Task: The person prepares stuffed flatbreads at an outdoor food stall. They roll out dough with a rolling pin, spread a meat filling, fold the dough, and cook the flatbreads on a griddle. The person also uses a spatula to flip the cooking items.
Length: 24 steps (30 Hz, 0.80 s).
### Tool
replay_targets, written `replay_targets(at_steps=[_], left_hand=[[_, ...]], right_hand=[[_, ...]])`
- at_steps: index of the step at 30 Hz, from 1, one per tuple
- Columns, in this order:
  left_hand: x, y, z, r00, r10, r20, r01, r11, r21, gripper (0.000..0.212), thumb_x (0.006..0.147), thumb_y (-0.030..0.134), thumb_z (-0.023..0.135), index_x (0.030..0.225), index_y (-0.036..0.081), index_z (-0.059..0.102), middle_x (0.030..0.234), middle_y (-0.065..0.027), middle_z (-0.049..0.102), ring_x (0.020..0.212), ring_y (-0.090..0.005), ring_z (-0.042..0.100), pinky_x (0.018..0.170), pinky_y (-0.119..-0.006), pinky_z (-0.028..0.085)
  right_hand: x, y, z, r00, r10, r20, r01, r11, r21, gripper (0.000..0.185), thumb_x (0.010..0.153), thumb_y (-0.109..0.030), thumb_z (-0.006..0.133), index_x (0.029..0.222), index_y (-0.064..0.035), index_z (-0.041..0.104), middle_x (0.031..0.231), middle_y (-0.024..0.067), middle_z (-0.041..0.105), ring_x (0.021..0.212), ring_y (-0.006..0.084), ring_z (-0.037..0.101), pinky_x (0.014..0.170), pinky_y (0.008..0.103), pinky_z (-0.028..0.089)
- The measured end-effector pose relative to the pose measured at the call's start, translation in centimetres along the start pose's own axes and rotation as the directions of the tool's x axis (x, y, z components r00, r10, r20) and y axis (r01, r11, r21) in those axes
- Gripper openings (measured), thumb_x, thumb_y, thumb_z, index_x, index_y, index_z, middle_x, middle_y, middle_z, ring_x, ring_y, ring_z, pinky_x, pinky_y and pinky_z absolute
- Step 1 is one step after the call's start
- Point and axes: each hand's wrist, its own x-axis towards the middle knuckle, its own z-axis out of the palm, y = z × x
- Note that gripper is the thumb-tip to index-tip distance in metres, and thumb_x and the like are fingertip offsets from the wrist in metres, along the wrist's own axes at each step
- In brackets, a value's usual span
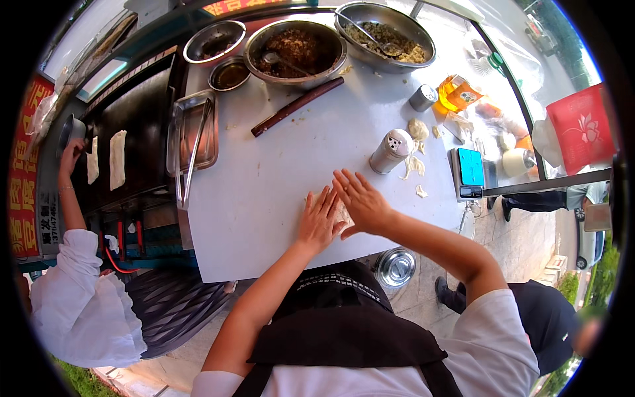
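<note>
My left hand [320,221] lies flat, palm down, over a pale piece of dough [342,214] on the metal worktop [248,213]. Beside it my right hand [366,204] rests on the dough's other side, fingers stretched and the fingertips of both hands almost meeting. Most of the dough is hidden beneath them. Just beyond my right hand stands a metal shaker [389,153] with a holed lid. Past the shaker are a lump of dough [418,129] and thin dough scraps [413,166]. A dark wooden rolling pin [297,106] lies farther back.
At the back stand steel bowls of dark filling [292,47] and greenish filling [369,37]. Left are a tray [211,149] with tongs [196,149], and a griddle [144,124] with dough strips, where a co-worker's hand [72,151] reaches. A digital scale [469,171] sits right.
</note>
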Motion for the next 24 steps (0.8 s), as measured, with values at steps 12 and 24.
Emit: replay_targets(at_steps=[12, 24], left_hand=[[1.8, -4.3, -6.7, 0.942, -0.222, -0.253, 0.183, 0.969, -0.167, 0.058, 0.101, 0.036, 0.045, 0.147, 0.002, 0.036, 0.152, -0.0166, 0.038, 0.142, -0.0337, 0.031, 0.116, -0.053, 0.02], [12.8, 0.0, -4.6, 0.79, -0.083, 0.608, 0.237, 0.955, -0.177, 0.024, 0.086, 0.024, 0.067, 0.102, 0.005, 0.065, 0.102, -0.0129, 0.069, 0.095, -0.0301, 0.066, 0.087, -0.039, 0.049]], right_hand=[[-0.6, -6.1, 6.3, 0.893, 0.377, -0.246, -0.299, 0.905, 0.303, 0.116, 0.075, -0.078, 0.051, 0.148, 0.0079, 0.026, 0.158, 0.0258, 0.018, 0.149, 0.0383, 0.012, 0.12, 0.0544, 0.006], [-3.6, -4.9, 10.0, 0.374, 0.875, -0.308, -0.52, 0.473, 0.711, 0.072, 0.073, -0.021, 0.083, 0.129, 0.0089, 0.048, 0.126, 0.0244, 0.052, 0.114, 0.0393, 0.051, 0.096, 0.0432, 0.045]])
